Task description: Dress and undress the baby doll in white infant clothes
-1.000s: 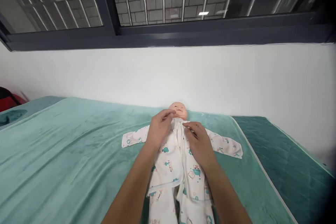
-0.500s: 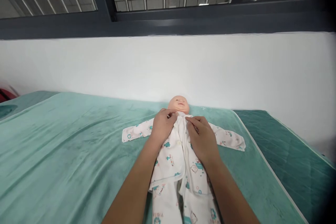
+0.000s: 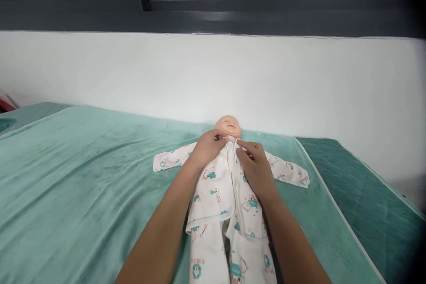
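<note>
A baby doll lies on its back on a green blanket, head toward the wall. It wears a white printed romper with both sleeves spread out sideways. My left hand pinches the left edge of the romper's front at the collar, just under the doll's chin. My right hand pinches the right edge at the same spot, thumb and fingers closed on the cloth. The two front edges meet between my hands.
A white wall runs behind the doll, with a dark window frame above it. A darker green quilted pad lies to the right of the blanket. Something red shows at the far left edge.
Both hands have moved up the romper's front toward the collar and drawn the two edges together. The camera has tilted down a little.
</note>
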Available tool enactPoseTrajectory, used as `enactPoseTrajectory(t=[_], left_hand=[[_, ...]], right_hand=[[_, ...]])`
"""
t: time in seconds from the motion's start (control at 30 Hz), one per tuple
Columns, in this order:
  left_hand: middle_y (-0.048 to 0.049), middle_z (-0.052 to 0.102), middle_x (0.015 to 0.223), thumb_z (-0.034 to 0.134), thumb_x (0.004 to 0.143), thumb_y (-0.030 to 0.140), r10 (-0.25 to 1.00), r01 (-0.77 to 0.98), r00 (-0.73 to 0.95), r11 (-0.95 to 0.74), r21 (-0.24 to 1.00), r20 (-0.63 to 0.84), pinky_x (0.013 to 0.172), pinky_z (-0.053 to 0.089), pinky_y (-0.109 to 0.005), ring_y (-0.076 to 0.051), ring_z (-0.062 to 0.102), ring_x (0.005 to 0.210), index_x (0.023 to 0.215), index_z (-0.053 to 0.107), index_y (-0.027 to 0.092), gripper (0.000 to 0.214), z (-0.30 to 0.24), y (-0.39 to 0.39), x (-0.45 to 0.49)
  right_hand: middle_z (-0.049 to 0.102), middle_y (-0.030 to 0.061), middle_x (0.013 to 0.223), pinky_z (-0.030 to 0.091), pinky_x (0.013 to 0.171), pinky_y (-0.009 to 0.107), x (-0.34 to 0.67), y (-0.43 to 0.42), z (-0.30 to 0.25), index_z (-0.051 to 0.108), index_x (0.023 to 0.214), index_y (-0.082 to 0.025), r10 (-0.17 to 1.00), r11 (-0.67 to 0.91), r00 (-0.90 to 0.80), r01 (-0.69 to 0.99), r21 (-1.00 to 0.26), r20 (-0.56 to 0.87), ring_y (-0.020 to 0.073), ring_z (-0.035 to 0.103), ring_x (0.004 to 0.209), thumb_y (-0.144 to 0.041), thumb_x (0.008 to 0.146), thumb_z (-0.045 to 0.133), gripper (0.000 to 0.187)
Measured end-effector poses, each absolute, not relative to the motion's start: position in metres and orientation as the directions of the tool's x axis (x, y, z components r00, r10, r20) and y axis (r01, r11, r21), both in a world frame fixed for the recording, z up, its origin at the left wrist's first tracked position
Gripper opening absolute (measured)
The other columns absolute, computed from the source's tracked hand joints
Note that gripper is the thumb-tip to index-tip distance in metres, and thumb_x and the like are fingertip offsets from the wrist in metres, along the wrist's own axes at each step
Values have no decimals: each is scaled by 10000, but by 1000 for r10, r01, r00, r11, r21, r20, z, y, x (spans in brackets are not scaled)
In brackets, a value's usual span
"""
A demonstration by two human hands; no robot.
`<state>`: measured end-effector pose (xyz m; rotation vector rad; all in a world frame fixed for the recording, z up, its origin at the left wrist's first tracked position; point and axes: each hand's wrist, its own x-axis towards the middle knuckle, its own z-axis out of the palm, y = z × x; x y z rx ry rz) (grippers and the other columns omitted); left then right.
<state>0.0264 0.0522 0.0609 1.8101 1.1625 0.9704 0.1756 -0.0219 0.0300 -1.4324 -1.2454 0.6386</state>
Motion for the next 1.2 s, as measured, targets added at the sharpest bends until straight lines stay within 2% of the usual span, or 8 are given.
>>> enactPoseTrajectory(t=[0.13, 0.33, 0.43, 0.57, 0.63, 0.83, 1.0, 1.2], left_hand=[[-16, 696, 864, 581, 819, 370, 926, 319, 319, -307, 897, 204, 777, 452, -281, -161, 596, 798, 846, 686, 194, 207, 61, 51, 26], [-16, 665, 828, 593, 818, 316, 943, 288, 189, -320, 903, 274, 737, 438, -278, -147, 577, 772, 823, 628, 186, 135, 55, 55, 27], [-6, 621, 771, 575, 834, 320, 960, 120, 107, -270, 955, 258, 688, 430, -260, -122, 549, 709, 839, 605, 180, 143, 58, 52, 29], [8, 584, 707, 566, 836, 299, 977, -103, 132, -153, 983, 166, 637, 417, -243, -97, 511, 628, 821, 571, 174, 126, 68, 41, 38], [5, 597, 699, 585, 823, 297, 981, -42, 116, -153, 987, 157, 645, 421, -249, -102, 518, 627, 825, 595, 171, 126, 72, 37, 42], [-53, 716, 892, 646, 799, 369, 978, 343, 92, -208, 916, 188, 781, 455, -305, -182, 624, 825, 861, 697, 179, 205, 67, 40, 36], [-29, 719, 863, 628, 822, 367, 953, 324, 235, -261, 909, 190, 778, 451, -290, -169, 624, 806, 841, 701, 188, 194, 63, 43, 32], [-17, 702, 844, 607, 824, 313, 931, 300, 243, -339, 892, 272, 758, 445, -274, -154, 617, 792, 817, 677, 187, 144, 58, 47, 33]], right_hand=[[601, 46, 1088, 475, 868, 340, 178, -16, 39, 709, 1136, -261, 904, 203, 296, 342, -917, 310, 183, 593, 938, -380, 851, 569, 339], [679, 36, 997, 462, 894, 352, 177, 3, 49, 763, 971, -241, 887, 279, 231, 420, -864, 399, 190, 613, 918, -325, 852, 557, 253], [694, 28, 1021, 472, 877, 346, 177, 3, 46, 765, 990, -247, 899, 254, 254, 360, -898, 356, 188, 624, 907, -339, 851, 574, 253], [708, 35, 1091, 479, 897, 358, 180, -2, 40, 758, 1023, -241, 901, 218, 326, 228, -949, 286, 208, 632, 962, -371, 840, 598, 275], [716, 38, 1091, 484, 892, 363, 181, -3, 38, 756, 1031, -237, 902, 208, 337, 204, -957, 268, 209, 635, 937, -386, 832, 610, 288], [702, 35, 1110, 484, 860, 352, 182, -1, 39, 752, 1061, -247, 917, 214, 283, 245, -946, 281, 191, 616, 873, -382, 839, 595, 304], [672, 34, 1130, 470, 857, 333, 182, -2, 40, 745, 1061, -250, 935, 225, 203, 295, -929, 291, 175, 597, 874, -358, 848, 581, 289], [656, 41, 1127, 467, 844, 326, 179, -1, 40, 728, 1074, -239, 932, 242, 187, 316, -917, 311, 172, 591, 867, -351, 862, 563, 291]])
